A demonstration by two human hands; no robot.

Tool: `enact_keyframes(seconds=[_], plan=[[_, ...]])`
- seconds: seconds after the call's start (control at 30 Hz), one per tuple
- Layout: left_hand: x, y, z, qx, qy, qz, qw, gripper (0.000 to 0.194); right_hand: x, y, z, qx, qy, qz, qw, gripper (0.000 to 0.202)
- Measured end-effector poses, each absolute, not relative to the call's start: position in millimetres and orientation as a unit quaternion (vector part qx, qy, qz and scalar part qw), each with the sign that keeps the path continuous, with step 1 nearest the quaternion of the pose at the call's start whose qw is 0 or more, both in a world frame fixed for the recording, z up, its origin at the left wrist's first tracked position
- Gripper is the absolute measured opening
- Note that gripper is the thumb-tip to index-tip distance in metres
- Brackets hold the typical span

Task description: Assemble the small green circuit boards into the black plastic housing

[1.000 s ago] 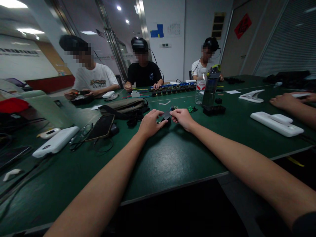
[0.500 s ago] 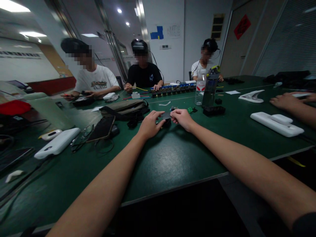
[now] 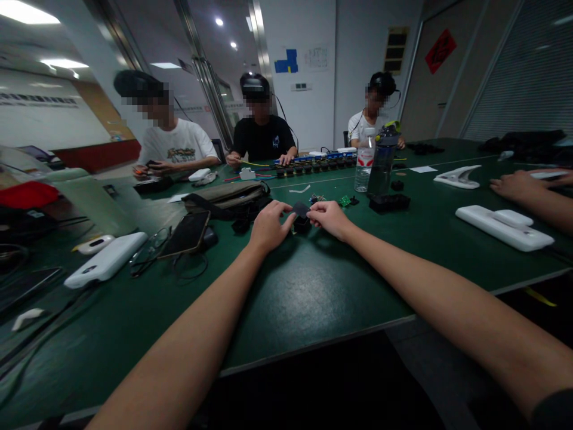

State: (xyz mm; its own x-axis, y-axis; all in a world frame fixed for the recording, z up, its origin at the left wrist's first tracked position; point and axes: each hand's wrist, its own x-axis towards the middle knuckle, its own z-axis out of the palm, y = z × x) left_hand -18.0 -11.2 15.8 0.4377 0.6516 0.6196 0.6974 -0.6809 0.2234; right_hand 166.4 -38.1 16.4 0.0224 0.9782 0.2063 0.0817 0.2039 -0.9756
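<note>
My right hand point(image 3: 332, 218) pinches the edge of a thin dark flat piece point(image 3: 301, 209) between thumb and fingertips. Beneath that piece is a small black box-like part point(image 3: 301, 226), low over the table or resting on it; I cannot tell which. On the other side, my left hand point(image 3: 270, 228) has its thumb and fingers apart, close to the left edge of both parts. Whether its fingertips touch them is too small to make out. Just beyond my hands lie a green circuit board point(image 3: 344, 201) and a small bundle of wires point(image 3: 317, 198).
A clear bottle point(image 3: 363, 170), a dark bottle point(image 3: 383, 158) and a black tray point(image 3: 389, 203) stand ahead right. Left are a grey bag point(image 3: 228, 197), a phone point(image 3: 185, 234) and a white power bank point(image 3: 105, 260). Several people sit around the green table point(image 3: 308, 298).
The dark flat piece now tilts more toward me over the black part. My left fingers have drawn slightly back from it, while my right hand keeps its pinch.
</note>
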Motion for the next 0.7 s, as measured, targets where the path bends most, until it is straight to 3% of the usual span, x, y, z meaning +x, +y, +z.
enact_keyframes(seconds=[0.17,0.43,0.7], plan=[[-16.7,-13.0,16.1,-0.849,-0.395,-0.349,0.035,0.014,164.6,-41.0,16.8,-0.478,-0.582,0.408,0.517,0.019],[-15.9,-14.2,16.1,-0.865,-0.375,-0.333,0.027,0.038,166.5,-37.7,14.7,-0.476,-0.601,0.397,0.505,0.018],[-15.9,-14.9,16.2,-0.869,-0.375,-0.321,0.016,0.047,167.1,-35.7,10.9,-0.464,-0.613,0.404,0.496,0.016]])
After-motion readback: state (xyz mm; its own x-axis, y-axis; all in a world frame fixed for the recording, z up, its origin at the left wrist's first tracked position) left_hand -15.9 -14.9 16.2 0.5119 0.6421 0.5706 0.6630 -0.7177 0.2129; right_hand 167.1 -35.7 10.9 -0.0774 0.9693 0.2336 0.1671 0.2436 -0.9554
